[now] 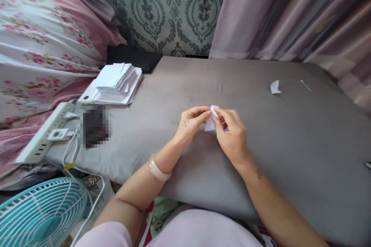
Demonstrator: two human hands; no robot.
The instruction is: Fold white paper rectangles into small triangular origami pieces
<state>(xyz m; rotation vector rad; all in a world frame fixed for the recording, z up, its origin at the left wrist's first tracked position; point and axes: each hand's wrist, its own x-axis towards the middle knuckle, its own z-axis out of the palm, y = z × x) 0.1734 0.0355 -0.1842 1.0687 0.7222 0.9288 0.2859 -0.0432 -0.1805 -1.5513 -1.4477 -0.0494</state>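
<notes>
Between both hands is a small folded piece of white paper (210, 125), held up over the grey cloth surface (179, 85). My left hand (189, 121) pinches its upper left side between thumb and fingers. From the other side my right hand (232, 131) grips it, thumb in front and fingers curled behind. The paper's lower corner points down and left, and part of it is hidden by the fingers. Farther off to the right stands another folded white paper piece (275, 87), apart from both hands.
A stack of white paper (116, 83) lies at the back left by a black cloth item (133, 58). A white power strip (46, 133) with cables and a blurred dark object (95, 126) sit left. A turquoise fan (43, 212) stands below. A thin stick (305, 85) lies right.
</notes>
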